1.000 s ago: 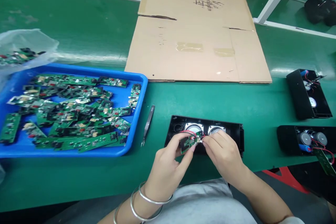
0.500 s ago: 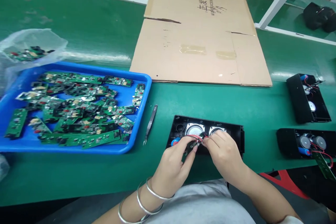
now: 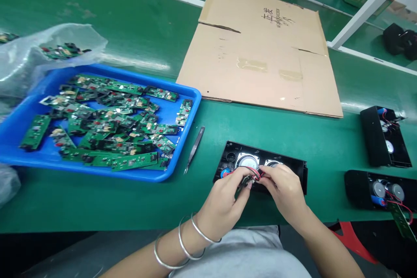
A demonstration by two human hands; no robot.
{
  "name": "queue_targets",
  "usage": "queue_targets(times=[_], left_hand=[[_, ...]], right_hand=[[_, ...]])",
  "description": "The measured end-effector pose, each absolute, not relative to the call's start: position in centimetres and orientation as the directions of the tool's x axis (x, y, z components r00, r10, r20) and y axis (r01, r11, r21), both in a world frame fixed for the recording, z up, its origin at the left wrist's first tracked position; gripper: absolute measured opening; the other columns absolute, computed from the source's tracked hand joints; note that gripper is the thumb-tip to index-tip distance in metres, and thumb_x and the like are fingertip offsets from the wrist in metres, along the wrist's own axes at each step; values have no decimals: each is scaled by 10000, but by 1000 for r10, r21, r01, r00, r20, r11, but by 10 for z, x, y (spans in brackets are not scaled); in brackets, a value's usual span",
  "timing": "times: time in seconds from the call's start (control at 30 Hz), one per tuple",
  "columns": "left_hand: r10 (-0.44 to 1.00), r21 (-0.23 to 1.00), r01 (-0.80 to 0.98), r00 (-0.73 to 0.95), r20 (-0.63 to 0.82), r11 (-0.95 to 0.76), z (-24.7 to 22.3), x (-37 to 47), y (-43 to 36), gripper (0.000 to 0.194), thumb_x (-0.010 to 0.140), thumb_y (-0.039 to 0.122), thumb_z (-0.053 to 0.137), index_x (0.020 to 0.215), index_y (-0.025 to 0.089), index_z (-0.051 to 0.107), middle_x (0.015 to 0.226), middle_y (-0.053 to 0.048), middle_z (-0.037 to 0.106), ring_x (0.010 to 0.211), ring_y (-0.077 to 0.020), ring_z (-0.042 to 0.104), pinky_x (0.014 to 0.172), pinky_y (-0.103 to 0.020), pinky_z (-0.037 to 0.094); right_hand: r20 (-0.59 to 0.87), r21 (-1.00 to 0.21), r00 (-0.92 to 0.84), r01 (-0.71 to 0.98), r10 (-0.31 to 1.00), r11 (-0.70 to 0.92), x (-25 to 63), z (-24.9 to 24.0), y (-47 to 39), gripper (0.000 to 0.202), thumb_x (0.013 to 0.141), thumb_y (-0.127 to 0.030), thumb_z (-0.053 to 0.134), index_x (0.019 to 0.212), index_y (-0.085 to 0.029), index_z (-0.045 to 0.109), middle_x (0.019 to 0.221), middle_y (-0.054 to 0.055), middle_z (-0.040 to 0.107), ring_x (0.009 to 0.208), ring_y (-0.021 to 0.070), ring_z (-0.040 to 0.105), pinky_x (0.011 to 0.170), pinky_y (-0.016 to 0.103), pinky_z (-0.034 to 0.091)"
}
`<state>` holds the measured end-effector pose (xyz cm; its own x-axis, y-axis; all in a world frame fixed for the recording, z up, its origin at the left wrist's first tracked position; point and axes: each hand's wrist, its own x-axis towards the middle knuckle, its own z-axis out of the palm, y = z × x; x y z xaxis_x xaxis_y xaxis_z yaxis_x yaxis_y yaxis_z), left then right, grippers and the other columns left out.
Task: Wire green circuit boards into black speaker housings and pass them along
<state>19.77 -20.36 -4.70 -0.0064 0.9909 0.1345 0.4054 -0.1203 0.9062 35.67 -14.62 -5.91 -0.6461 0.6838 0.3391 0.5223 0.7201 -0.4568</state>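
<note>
One small board (image 3: 245,181) is sitting in the left hand (image 3: 224,197) in the head view, thumb and fingers pinching it; this hand is the nearer one. The right hand (image 3: 285,191) is bending its fingertips toward the board from just beside it, touching red wires (image 3: 256,172); whether they are gripping, the view is not showing clearly. The board is lying between the two sets of fingertips, tilted; its long axis seems to be running up and away from the left palm toward the right fingertips, though fingers are hiding much of it.

Just beyond and beneath both hands, an open black case (image 3: 299,173) is stretching lengthwise from left to right, with speakers (image 3: 249,160) showing past the fingertips and a blue part (image 3: 224,173) by the left knuckles. Left of the left hand, tweezers (image 3: 194,150) are pointing toward the wearer; farther left, a blue tray (image 3: 130,174) is holding many boards. Well right of the right hand, two more black cases (image 3: 384,139) are resting.

Beyond the hands, flattened cardboard (image 3: 267,89) is bearing sideways Chinese print, apparently 正 and 发; smaller lettering beside it is staying too blurred to read. No brand is showing legibly.
</note>
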Motion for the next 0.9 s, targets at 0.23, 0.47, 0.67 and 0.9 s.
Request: queue_targets(times=[0.23,0.47,0.67,0.9], left_hand=[[993,898,427,-7,115,-101,-43,199,-202,151,844,128,451,956,202,521,815,1,696,653,-115,664,609,-200,522],[984,817,568,-66,165,-99,-47,187,-217,200,845,321,494,1006,228,568,648,45,655,477,-94,596,446,-169,484],[990,835,545,-138,2,74,-46,180,-224,308,812,479,494,983,240,584,749,13,681,501,-110,587,381,-175,446],[998,835,549,-68,-6,42,-58,163,-229,310,749,470,598,980,265,611,797,22,705,581,-129,655,515,-183,543]], right_hand=[[253,-463,-661,558,706,688,373,-41,-147,250,905,-353,480,1073,-182,550,790,55,662,709,186,607,637,315,507],[10,-313,-654,716,757,623,429,-20,-139,1206,618,-467,769,1450,-194,-60,1477,172,215,1367,347,151,1074,591,211],[-144,-185,-709,705,690,685,415,-36,-148,1463,478,-438,850,1394,-66,-228,1459,255,197,1371,372,88,1058,656,70],[-163,-133,-714,700,681,702,391,-39,-142,1129,567,-494,772,1422,-83,159,1363,253,355,1242,400,315,1006,687,5]])
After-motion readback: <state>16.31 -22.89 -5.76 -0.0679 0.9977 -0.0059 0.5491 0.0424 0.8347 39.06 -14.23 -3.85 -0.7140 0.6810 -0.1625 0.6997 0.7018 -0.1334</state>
